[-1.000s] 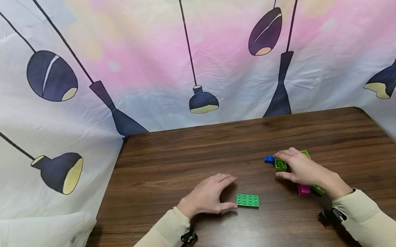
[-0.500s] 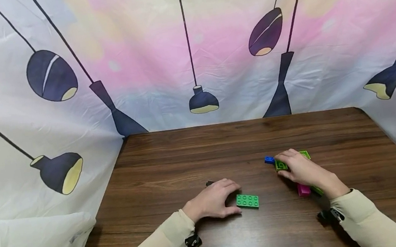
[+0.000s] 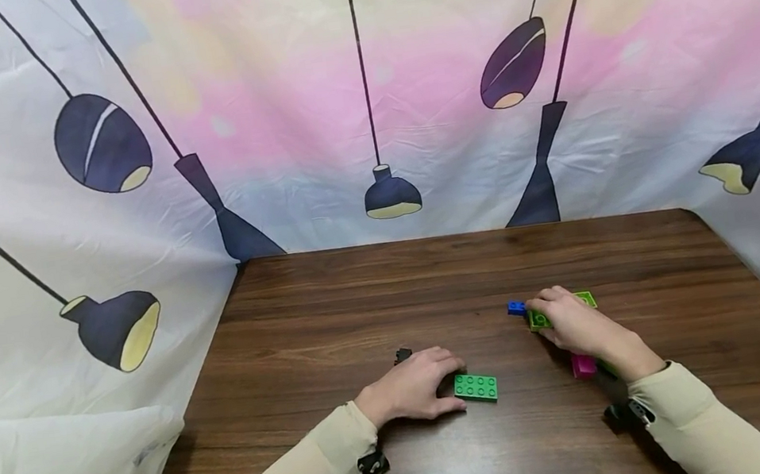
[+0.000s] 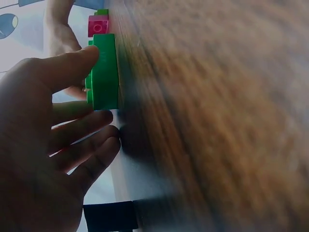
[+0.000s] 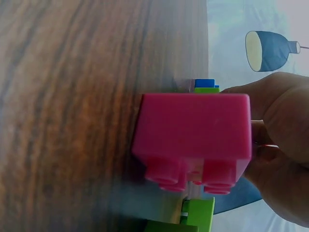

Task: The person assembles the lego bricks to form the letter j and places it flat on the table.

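Note:
My left hand (image 3: 414, 386) is at the left end of a bright green studded toy brick (image 3: 475, 387), thumb near one side and fingers loosely bent near the other. In the left wrist view the thumb overlaps that brick, but a firm grip is not seen. Off to the right, my right hand (image 3: 582, 326) pinches a lime green brick (image 3: 538, 320), its hollow underside showing. A small blue brick (image 3: 516, 308) lies beside it. Under the right wrist stands a pink brick (image 5: 193, 125), which hides the fingertips in the right wrist view.
A small black block (image 3: 403, 355) lies behind the left hand. Another lime brick (image 3: 586, 298) is beyond the right hand, and a green piece (image 5: 200, 212) sits near the pink brick. Printed fabric (image 3: 294, 80) hangs behind the wooden table (image 3: 358, 288).
My left hand has moved slightly right and nearer to the green brick, uncovering the black block. The right thumb has drawn in against the lime brick, which has shifted slightly.

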`<move>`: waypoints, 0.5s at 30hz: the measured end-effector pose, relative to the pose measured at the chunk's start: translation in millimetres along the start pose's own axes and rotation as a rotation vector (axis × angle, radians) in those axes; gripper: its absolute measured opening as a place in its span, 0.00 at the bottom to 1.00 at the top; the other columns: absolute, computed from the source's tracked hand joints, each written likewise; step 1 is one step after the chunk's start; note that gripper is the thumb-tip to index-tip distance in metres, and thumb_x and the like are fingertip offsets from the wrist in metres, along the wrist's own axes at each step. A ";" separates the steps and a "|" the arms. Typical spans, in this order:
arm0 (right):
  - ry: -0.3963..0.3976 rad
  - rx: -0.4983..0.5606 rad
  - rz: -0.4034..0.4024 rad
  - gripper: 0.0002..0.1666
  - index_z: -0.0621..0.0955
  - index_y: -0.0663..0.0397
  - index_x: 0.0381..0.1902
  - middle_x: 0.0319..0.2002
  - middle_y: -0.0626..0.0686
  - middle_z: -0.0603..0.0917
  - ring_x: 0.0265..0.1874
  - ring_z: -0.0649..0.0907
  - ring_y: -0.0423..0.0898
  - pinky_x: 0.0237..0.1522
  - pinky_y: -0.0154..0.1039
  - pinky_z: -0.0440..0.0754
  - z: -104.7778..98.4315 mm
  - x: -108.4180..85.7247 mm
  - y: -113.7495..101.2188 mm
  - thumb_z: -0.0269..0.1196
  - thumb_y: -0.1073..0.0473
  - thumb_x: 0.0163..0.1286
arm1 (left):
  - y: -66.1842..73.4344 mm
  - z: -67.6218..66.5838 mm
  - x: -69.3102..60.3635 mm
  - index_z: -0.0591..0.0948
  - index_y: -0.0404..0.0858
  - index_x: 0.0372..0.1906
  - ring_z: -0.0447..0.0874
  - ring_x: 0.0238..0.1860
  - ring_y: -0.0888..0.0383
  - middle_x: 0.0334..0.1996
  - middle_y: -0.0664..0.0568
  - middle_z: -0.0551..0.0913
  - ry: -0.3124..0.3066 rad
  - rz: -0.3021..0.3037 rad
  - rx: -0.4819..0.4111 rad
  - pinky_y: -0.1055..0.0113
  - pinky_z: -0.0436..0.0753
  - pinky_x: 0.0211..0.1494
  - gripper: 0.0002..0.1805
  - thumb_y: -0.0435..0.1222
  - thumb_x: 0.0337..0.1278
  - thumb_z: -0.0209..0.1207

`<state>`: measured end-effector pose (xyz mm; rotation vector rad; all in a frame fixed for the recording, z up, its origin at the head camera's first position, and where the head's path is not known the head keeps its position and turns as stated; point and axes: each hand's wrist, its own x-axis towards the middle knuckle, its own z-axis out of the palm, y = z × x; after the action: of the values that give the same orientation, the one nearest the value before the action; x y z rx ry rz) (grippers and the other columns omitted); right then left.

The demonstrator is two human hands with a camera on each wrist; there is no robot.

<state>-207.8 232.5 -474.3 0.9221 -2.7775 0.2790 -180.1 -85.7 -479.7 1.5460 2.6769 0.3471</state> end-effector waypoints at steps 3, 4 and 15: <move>0.004 -0.005 -0.004 0.24 0.82 0.66 0.47 0.42 0.60 0.82 0.41 0.81 0.56 0.43 0.50 0.81 0.7 0.2 -0.4 0.75 0.67 0.51 | 0.1 -0.8 1.6 0.79 0.40 0.55 0.79 0.49 0.63 0.48 0.55 0.82 -0.002 0.013 0.001 0.71 0.77 0.54 0.25 0.52 0.59 0.63; 0.007 -0.006 -0.007 0.25 0.82 0.66 0.47 0.41 0.60 0.82 0.41 0.81 0.56 0.43 0.50 0.81 0.9 0.4 -0.5 0.75 0.66 0.50 | 0.1 -0.9 2.1 0.80 0.40 0.55 0.79 0.48 0.63 0.47 0.55 0.82 -0.001 0.016 0.004 0.71 0.78 0.53 0.25 0.52 0.59 0.63; -0.004 -0.012 -0.003 0.24 0.82 0.64 0.45 0.39 0.57 0.81 0.39 0.80 0.54 0.42 0.49 0.81 3.0 0.6 -0.4 0.76 0.66 0.49 | 0.4 1.0 4.2 0.82 0.42 0.43 0.77 0.39 0.65 0.36 0.58 0.80 -0.002 0.050 0.093 0.71 0.78 0.48 0.16 0.50 0.60 0.63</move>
<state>-208.5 231.1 -477.0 0.9248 -2.7783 0.2595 -181.7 -81.8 -480.3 1.6395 2.6930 0.2250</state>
